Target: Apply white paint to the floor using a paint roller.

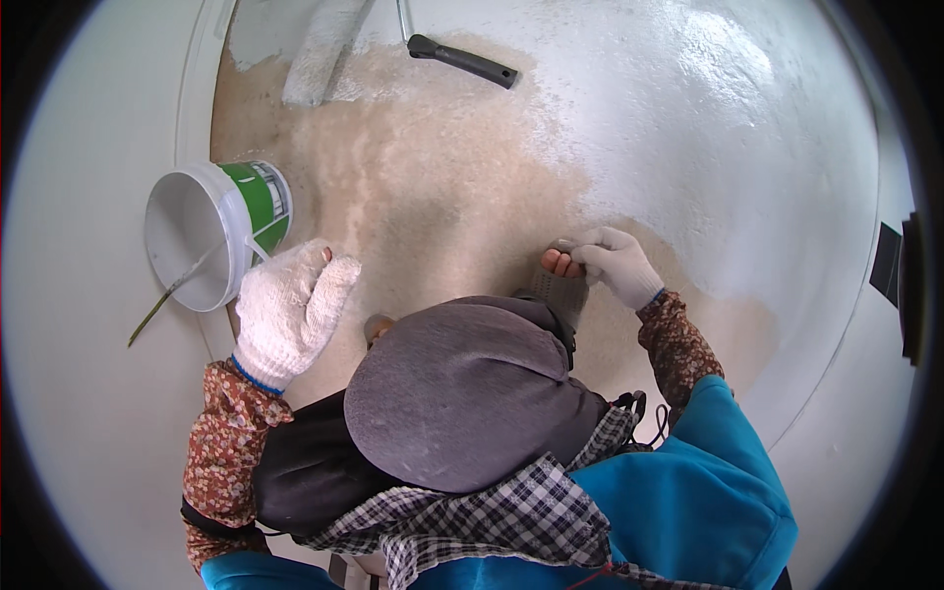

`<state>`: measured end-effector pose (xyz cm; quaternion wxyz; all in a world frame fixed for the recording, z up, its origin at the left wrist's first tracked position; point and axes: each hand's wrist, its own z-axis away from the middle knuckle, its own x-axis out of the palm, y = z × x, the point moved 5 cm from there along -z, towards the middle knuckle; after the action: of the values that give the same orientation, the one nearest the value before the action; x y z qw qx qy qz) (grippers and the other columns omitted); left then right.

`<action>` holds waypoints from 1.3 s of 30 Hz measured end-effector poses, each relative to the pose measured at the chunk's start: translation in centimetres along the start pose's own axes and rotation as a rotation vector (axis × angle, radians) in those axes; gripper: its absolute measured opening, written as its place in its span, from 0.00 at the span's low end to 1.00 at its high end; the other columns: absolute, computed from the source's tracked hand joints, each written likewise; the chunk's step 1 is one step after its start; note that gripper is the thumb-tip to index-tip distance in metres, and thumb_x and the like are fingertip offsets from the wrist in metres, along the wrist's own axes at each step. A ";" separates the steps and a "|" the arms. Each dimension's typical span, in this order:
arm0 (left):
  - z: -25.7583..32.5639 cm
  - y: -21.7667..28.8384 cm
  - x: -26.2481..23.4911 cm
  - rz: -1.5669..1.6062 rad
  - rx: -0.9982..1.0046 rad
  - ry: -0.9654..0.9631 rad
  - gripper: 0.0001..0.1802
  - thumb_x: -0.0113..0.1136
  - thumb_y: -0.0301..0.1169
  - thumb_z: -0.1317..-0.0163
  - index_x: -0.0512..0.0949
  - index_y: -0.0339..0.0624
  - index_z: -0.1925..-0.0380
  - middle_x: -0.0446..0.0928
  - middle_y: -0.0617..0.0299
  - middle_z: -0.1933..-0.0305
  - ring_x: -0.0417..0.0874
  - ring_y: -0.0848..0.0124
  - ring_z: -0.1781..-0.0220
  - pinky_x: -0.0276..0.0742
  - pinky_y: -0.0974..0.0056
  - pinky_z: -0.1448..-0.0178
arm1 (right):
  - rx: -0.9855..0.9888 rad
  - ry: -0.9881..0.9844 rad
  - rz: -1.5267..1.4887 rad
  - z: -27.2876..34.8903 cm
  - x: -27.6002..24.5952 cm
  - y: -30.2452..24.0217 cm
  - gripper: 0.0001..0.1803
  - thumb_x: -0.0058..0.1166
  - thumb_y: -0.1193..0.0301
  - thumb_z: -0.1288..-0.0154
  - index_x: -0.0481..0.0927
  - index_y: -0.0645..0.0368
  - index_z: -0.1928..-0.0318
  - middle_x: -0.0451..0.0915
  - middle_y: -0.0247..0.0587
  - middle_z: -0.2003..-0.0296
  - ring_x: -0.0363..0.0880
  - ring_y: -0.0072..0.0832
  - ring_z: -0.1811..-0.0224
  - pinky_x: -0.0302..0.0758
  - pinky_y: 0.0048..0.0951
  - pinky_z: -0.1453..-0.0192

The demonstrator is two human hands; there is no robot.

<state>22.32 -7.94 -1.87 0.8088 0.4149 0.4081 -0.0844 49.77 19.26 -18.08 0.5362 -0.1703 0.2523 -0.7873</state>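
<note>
My left hand [290, 310], in a white knit glove with a blue cuff, is beside a white bucket with a green label [264, 202]. Its fingers are loosely bent with a gap to the thumb, and one bare fingertip pokes out. I see nothing between them. The bucket's pale handle runs toward the glove. My gloved right hand [619, 264] reaches down to the bare toes [561, 263] at the front of a grey perforated shoe [560, 292]. Its fingertips are pinched at a small greyish thing that I cannot make out.
A thin stick [152, 317] leans out of the bucket. Farther off, a black tool handle with a metal rod [462, 61] lies on the floor. Shiny, wet-looking pale coating [718, 128] covers the floor's far and right parts; bare beige floor [433, 197] lies around my feet. Pale walls stand either side.
</note>
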 end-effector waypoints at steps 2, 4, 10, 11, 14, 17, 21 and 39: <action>0.0 0.0 0.1 0.021 0.017 0.020 0.24 0.55 0.45 0.30 0.71 0.37 0.79 0.66 0.49 0.81 0.70 0.50 0.80 0.66 0.55 0.74 | 0.060 -0.045 -0.202 0.0 -0.6 1.3 0.09 0.53 0.72 0.32 0.81 0.65 0.57 0.80 0.33 0.68 0.77 0.19 0.70 0.76 0.22 0.65; -0.1 0.0 0.3 0.040 0.021 0.017 0.25 0.55 0.45 0.30 0.71 0.37 0.80 0.66 0.49 0.81 0.70 0.51 0.80 0.66 0.55 0.74 | 0.075 0.111 -0.321 0.4 -1.8 2.1 0.07 0.56 0.71 0.34 0.80 0.62 0.59 0.79 0.33 0.69 0.76 0.17 0.71 0.76 0.22 0.65; -0.4 0.3 0.2 0.016 0.047 0.011 0.25 0.54 0.46 0.30 0.71 0.38 0.79 0.66 0.49 0.81 0.71 0.51 0.79 0.66 0.55 0.74 | -0.186 0.196 0.598 0.6 -1.2 0.1 0.15 0.58 0.66 0.36 0.81 0.64 0.55 0.81 0.44 0.67 0.81 0.32 0.64 0.77 0.33 0.57; -0.3 0.2 0.1 0.014 0.034 0.004 0.26 0.54 0.47 0.29 0.71 0.38 0.79 0.66 0.49 0.81 0.71 0.51 0.79 0.66 0.54 0.74 | -0.188 0.204 0.620 0.4 -0.9 0.1 0.15 0.58 0.66 0.36 0.81 0.64 0.55 0.81 0.44 0.67 0.81 0.32 0.64 0.77 0.33 0.57; -0.2 0.1 -0.1 0.023 0.028 0.012 0.26 0.53 0.48 0.29 0.71 0.38 0.80 0.66 0.49 0.81 0.71 0.50 0.79 0.67 0.54 0.73 | -0.218 0.262 0.801 -0.2 -0.1 -0.3 0.17 0.61 0.63 0.38 0.81 0.64 0.56 0.81 0.52 0.65 0.82 0.38 0.61 0.77 0.35 0.55; -0.2 0.0 0.1 0.017 0.038 0.015 0.27 0.53 0.49 0.29 0.71 0.38 0.80 0.67 0.48 0.81 0.72 0.49 0.78 0.67 0.53 0.73 | -0.183 0.310 0.783 -1.0 0.7 -0.3 0.20 0.63 0.59 0.39 0.82 0.66 0.59 0.81 0.53 0.68 0.83 0.39 0.63 0.77 0.36 0.56; -0.4 0.1 0.3 0.014 0.061 0.006 0.27 0.53 0.49 0.29 0.71 0.38 0.79 0.66 0.48 0.81 0.72 0.48 0.78 0.67 0.53 0.73 | -0.065 0.423 0.671 -1.8 1.2 -1.0 0.20 0.65 0.59 0.42 0.80 0.67 0.69 0.80 0.46 0.75 0.80 0.29 0.70 0.76 0.32 0.64; 0.1 -0.6 0.4 0.021 -0.033 -0.016 0.23 0.55 0.45 0.30 0.73 0.38 0.77 0.68 0.48 0.80 0.73 0.49 0.77 0.68 0.55 0.72 | 0.174 0.628 0.279 0.3 -3.3 3.4 0.17 0.57 0.62 0.37 0.81 0.68 0.64 0.80 0.43 0.77 0.79 0.29 0.73 0.77 0.34 0.61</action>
<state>22.39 -8.30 -2.52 0.8197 0.4048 0.3987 -0.0726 53.72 21.27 -19.74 0.5472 0.1625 0.3577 -0.7390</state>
